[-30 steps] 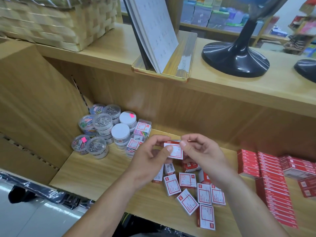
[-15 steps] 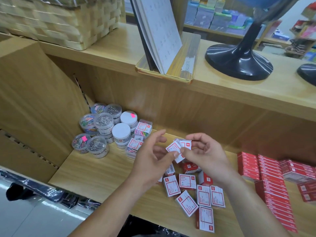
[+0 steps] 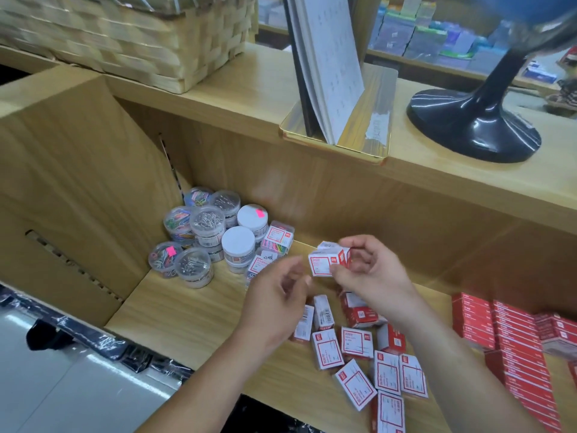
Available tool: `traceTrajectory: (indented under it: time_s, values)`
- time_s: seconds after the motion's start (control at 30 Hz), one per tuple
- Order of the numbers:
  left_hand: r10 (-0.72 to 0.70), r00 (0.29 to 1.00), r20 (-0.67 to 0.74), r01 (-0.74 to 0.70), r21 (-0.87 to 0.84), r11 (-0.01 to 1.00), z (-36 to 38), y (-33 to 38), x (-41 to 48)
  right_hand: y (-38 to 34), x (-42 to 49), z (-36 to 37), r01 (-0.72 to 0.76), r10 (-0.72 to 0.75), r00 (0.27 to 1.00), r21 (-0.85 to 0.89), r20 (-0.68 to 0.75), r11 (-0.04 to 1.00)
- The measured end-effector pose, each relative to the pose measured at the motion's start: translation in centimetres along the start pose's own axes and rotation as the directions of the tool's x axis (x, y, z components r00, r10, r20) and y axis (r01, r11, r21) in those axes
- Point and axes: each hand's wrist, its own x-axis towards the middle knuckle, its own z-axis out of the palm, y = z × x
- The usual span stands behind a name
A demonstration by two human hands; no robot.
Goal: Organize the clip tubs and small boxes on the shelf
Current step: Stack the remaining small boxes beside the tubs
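My right hand (image 3: 371, 273) pinches a small stack of white-and-red boxes (image 3: 327, 260) above the wooden shelf (image 3: 187, 310). Just left of the stack, my left hand (image 3: 278, 301) hovers with loosely curled fingers and holds nothing. Several more small white-and-red boxes (image 3: 356, 342) lie scattered on the shelf below my hands. In the shelf's back left corner stand several round clip tubs (image 3: 206, 226), some clear and some white-lidded, with small clear boxes (image 3: 278, 237) of coloured clips beside them.
Rows of red boxes (image 3: 515, 335) fill the shelf's right side. On the top shelf sit a woven basket (image 3: 125, 35), a gold tray with a leaning booklet (image 3: 334, 73) and a black globe stand (image 3: 474, 126). The shelf's side wall (image 3: 78, 189) rises at left.
My left hand has let go of the boxes and dropped lower to the left. My right hand now holds the stack alone, turned and lifted slightly.
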Motion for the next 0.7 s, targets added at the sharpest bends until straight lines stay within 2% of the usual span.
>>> traceTrajectory:
  time_s: [0.1, 0.17, 0.27, 0.33, 0.4, 0.53, 0.63, 0.7]
  values:
    - [0.07, 0.997, 0.024, -0.073, 0.227, 0.971, -1.6, -2.1, -1.3, 1.8, 3.2, 1.4, 0.059, -0.059, 0.998, -0.19, 0.003, 0.98]
    - [0.063, 0.998, 0.023, -0.067, 0.302, 0.951, -2.5, -3.4, -2.6, 3.2, 4.7, 2.2, 0.063, -0.052, 0.998, -0.361, 0.041, 0.93]
    - [0.009, 1.0, 0.021, -0.015, 0.318, 0.948, -3.2, -4.3, -3.8, 4.2, 5.3, 2.9, 0.065, -0.054, 0.998, -0.679, 0.038, 0.731]
    - [0.002, 1.0, 0.027, -0.011, 0.332, 0.943, -3.2, -4.8, -4.2, 4.5, 5.2, 3.0, 0.077, -0.13, 0.991, -0.806, -0.001, 0.587]
    - [-0.028, 0.998, 0.057, 0.008, 0.32, 0.947, -3.0, -5.0, -4.4, 4.2, 5.1, 3.2, 0.072, -0.166, 0.986, -0.842, -0.02, 0.534]
    - [-0.129, 0.981, 0.148, 0.075, 0.323, 0.944, -2.5, -4.7, -4.5, 3.8, 5.1, 4.0, 0.05, -0.121, 0.992, -0.802, -0.028, 0.595]
    - [-0.115, 0.97, 0.213, 0.035, 0.345, 0.938, -2.3, -4.3, -4.3, 3.6, 4.6, 4.2, 0.021, -0.121, 0.99, -0.763, -0.075, 0.646]
    - [-0.099, 0.969, 0.226, 0.015, 0.346, 0.938, -2.2, -3.9, -4.3, 3.4, 4.2, 3.8, 0.003, -0.103, 0.992, -0.782, -0.079, 0.624]
